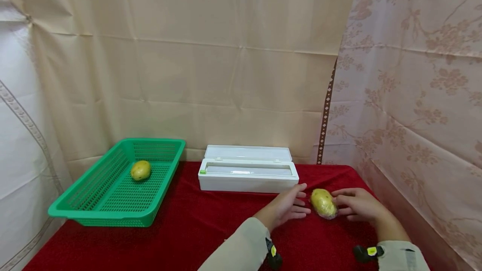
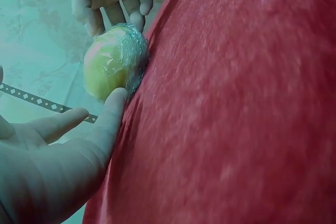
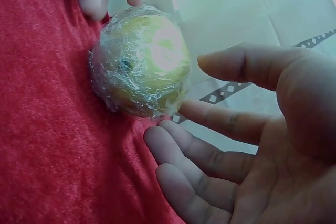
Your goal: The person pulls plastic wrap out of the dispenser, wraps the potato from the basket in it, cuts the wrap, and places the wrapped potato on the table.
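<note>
A yellow potato wrapped in clear cling film lies on the red cloth between the two hands. Crinkled film shows over its surface in the right wrist view. My left hand is on its left side, fingers loosely extended and holding nothing. On the other side my right hand has its fingers spread and slightly bent, the fingertips close beside the potato. Behind the left hand stands a white cling film dispenser, its lid raised and a green slider at its left end.
A green plastic basket stands at the left of the table, with another potato inside it. Red cloth covers the table. Beige curtain hangs behind, and a floral curtain borders the right side.
</note>
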`<action>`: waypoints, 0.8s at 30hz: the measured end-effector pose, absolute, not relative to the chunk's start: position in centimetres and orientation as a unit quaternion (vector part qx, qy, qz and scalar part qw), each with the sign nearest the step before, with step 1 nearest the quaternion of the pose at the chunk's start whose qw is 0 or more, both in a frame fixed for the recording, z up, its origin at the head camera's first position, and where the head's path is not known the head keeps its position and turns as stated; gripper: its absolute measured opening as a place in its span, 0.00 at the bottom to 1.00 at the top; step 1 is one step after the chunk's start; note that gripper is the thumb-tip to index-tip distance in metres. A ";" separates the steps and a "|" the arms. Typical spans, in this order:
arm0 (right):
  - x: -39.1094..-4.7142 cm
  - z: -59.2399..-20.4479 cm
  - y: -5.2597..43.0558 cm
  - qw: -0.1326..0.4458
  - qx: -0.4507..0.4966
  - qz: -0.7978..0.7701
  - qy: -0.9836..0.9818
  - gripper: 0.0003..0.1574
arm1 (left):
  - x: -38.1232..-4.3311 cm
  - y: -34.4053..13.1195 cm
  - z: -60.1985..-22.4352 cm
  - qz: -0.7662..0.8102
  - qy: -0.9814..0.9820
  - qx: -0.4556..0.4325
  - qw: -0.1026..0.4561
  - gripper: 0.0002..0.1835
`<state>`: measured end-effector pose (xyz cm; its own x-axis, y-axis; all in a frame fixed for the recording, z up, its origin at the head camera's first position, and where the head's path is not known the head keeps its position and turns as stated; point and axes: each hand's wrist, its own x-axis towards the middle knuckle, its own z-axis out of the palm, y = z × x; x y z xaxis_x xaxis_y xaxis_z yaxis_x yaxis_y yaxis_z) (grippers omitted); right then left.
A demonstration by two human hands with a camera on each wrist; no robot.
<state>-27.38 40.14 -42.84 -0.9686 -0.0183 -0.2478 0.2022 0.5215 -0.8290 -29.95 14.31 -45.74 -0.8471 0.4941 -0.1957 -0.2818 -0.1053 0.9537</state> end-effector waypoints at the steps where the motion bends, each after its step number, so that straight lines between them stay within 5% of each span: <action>1: -27.4 -42.7 40.2 0.113 0.052 -0.485 0.866 0.38 | -30.0 14.1 -45.7 0.735 0.618 0.089 0.262 0.41; 11: -27.0 -41.3 40.6 0.081 0.038 -0.495 0.865 0.34 | -30.3 10.4 -44.6 0.654 0.709 0.141 0.225 0.30; 24: -27.7 -39.9 35.6 -0.073 -0.070 -0.387 0.917 0.17 | -32.1 -0.9 -41.0 0.473 0.841 0.240 0.104 0.22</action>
